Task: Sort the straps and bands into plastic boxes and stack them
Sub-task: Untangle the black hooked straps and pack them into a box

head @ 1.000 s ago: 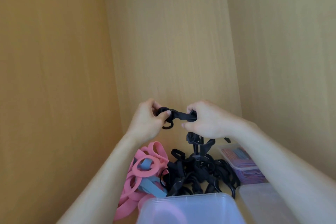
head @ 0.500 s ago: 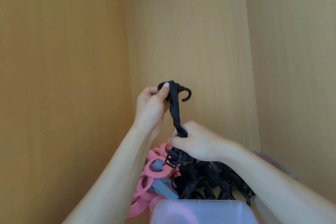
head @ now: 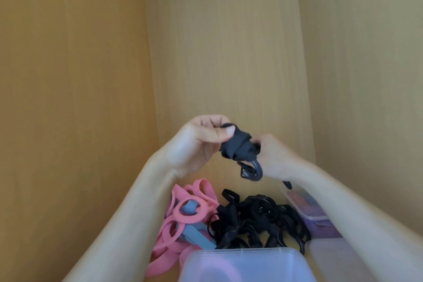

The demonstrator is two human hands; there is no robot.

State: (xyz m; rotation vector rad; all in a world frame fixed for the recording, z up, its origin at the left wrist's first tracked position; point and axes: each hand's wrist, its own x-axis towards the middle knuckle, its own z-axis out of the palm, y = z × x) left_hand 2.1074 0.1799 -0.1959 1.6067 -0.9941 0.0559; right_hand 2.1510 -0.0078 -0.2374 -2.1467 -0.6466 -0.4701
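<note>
Black strap (head: 238,147) — 1 pc, bunched up, held in mid-air between both hands, above the heap and in front of the wooden back panel (head: 229,52).

Left hand (head: 201,139): fingers curled, thumb pinning the strap's upper end, palm toward cam. Right hand (head: 272,155): curled round the other end, back of hand to cam. 1 black hook (head: 251,170) dangles under it. Both forearms angle up and inward.

Below:
- Heap of black straps (head: 258,222): 1 tangle, can't count pcs.
- Pink bands (head: 183,213) w/ round loops, touching the heap's left side — several, exact no. unclear.
- Blue bands (head: 194,233): 2 bits visible among the pink.
- Plastic boxes, 3 total: lidded box (head: 242,263) nearest cam, right box (head: 311,210) w/ pink/purple stuff inside, translucent box (head: 338,256) front right, contents can't tell.
</note>
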